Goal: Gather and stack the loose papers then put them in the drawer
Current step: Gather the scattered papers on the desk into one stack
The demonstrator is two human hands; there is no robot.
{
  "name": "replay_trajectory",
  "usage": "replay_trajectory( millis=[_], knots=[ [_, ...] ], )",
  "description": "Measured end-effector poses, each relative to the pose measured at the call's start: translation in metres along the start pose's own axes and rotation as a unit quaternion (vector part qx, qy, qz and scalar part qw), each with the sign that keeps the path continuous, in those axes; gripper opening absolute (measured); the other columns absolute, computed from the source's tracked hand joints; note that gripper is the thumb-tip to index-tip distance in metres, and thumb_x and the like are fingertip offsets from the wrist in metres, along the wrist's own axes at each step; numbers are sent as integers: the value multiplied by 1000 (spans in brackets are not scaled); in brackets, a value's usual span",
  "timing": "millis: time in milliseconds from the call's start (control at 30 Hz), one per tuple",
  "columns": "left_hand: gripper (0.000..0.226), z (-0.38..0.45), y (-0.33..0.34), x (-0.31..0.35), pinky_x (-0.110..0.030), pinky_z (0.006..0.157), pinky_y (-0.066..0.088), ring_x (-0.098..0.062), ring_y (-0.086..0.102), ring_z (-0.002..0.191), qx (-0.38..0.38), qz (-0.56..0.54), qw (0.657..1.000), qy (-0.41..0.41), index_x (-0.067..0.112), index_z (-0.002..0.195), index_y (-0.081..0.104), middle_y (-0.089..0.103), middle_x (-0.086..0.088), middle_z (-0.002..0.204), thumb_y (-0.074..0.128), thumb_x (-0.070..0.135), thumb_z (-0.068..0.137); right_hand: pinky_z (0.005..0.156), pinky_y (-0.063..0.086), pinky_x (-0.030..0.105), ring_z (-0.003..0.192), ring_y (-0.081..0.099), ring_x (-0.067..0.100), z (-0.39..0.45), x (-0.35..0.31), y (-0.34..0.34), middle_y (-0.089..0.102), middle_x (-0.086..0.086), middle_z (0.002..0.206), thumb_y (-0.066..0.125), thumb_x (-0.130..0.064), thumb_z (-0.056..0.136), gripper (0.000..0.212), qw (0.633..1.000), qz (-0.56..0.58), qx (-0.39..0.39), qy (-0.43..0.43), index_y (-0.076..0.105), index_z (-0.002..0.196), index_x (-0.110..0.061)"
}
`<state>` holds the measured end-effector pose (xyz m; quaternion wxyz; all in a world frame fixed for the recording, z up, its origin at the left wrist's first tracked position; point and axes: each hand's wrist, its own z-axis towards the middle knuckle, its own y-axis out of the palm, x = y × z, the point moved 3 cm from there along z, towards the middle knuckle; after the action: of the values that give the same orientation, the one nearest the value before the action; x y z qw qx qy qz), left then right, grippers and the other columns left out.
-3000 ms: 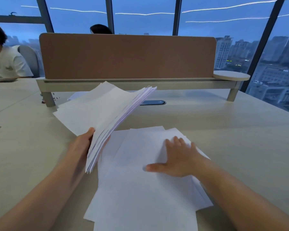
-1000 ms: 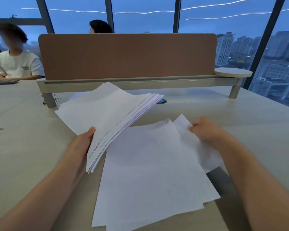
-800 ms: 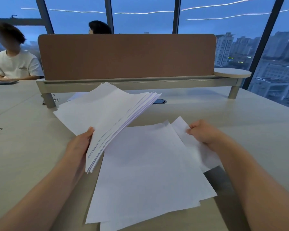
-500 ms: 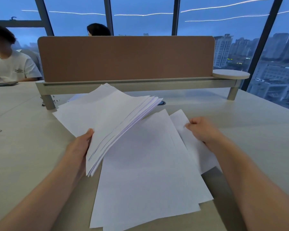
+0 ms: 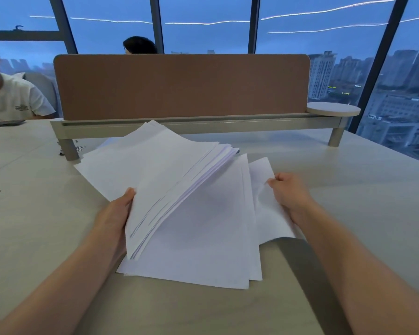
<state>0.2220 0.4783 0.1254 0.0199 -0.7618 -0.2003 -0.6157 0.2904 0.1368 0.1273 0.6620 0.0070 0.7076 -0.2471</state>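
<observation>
Head view, left hand (image 5: 117, 213): centre-left of frame; we see its thumb curled over the near edge of the gathered stack (image 5: 160, 180), which it holds tilted up off the desk (image 5: 348, 189), fanned toward upper centre.
Head view, right hand (image 5: 289, 194): right of centre; fingers curled, pinching the far edge of the loose sheets (image 5: 203, 238).
Change: three seconds ago this hand lay flat on the spread papers; since then it has drawn them leftward and squared them, so they now tuck under the held stack, with one sheet trailing at right.
Meaning: we judge gathering nearly done; merging the two piles comes next.
Drawer: not in view.
Background: brown divider (image 5: 182, 85) across upper centre, other people at upper left.
</observation>
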Motion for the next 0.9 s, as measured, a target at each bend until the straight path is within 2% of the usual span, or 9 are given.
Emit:
replay_trajectory(
  millis=[100, 233, 300, 467, 533, 633, 733, 800, 900],
  knots=[
    [29, 1, 2, 0, -18, 36, 45, -11, 65, 41, 4, -28, 1000, 2, 10, 100, 68, 70, 2, 54, 53, 35, 103, 61, 46, 33, 68, 56, 26, -1, 3, -1, 63, 15, 76, 51, -13, 92, 20, 996, 51, 78, 10, 62, 86, 3],
    [30, -7, 7, 2, -31, 61, 48, -17, 65, 74, -19, -36, 999, -13, 11, 101, 67, 75, 1, 65, 45, 32, 107, 52, 34, 29, 65, 46, 24, -5, 1, -5, 52, 10, 75, 43, -8, 91, 15, 986, 71, 151, 11, 55, 82, -6],
    [32, -11, 10, 4, -31, 65, 47, -17, 64, 78, -26, -38, 999, -10, 11, 101, 66, 74, 4, 61, 42, 31, 108, 50, 36, 27, 67, 50, 25, -10, 0, 0, 54, 9, 81, 42, -9, 92, 15, 984, 76, 161, 18, 55, 89, -4],
    [37, -14, 11, 6, -32, 65, 49, -17, 66, 82, -13, -68, 997, -15, 8, 126, 63, 77, 2, 70, 41, 31, 108, 67, 37, 31, 70, 47, 10, -20, -7, 11, 48, -2, 82, 38, -16, 103, 11, 974, 99, 199, -35, 46, 101, -9],
    [40, -14, 11, 6, -30, 62, 52, -16, 67, 80, -13, -64, 998, -17, 6, 131, 61, 77, 1, 76, 39, 31, 109, 63, 38, 31, 67, 47, 17, -21, -7, 20, 48, 0, 77, 42, -13, 99, 8, 987, 64, 143, -44, 47, 93, -11],
    [38, -15, 12, 7, -27, 55, 55, -15, 70, 74, -10, -67, 998, -16, 7, 129, 61, 77, 3, 70, 38, 31, 109, 63, 60, 43, 68, 58, 26, -27, -10, 29, 56, 14, 71, 54, -2, 86, 9, 998, 4, -70, 5, 53, 80, -9],
    [34, -16, 13, 8, -31, 65, 49, -16, 66, 82, -7, -75, 997, -13, 10, 121, 62, 76, 4, 67, 38, 30, 109, 62, 62, 38, 77, 75, 36, -39, -18, 21, 75, 23, 93, 60, -4, 89, 10, 972, 14, -222, 75, 61, 99, -1],
    [32, -18, 14, 9, -29, 64, 48, -15, 65, 81, -6, -73, 997, -11, 10, 109, 65, 76, 5, 64, 39, 29, 109, 63, 62, 39, 74, 75, 34, -31, -19, 12, 75, 21, 93, 64, -13, 90, 19, 977, 33, -197, 76, 63, 105, -1],
    [30, -21, 14, 9, -30, 60, 50, -16, 67, 76, 5, -71, 997, -13, 11, 104, 66, 75, 5, 63, 42, 29, 108, 70, 63, 45, 76, 73, 31, -11, -8, 4, 70, 15, 90, 68, -24, 90, 31, 991, 92, -75, 64, 60, 110, -1]
  ],
)
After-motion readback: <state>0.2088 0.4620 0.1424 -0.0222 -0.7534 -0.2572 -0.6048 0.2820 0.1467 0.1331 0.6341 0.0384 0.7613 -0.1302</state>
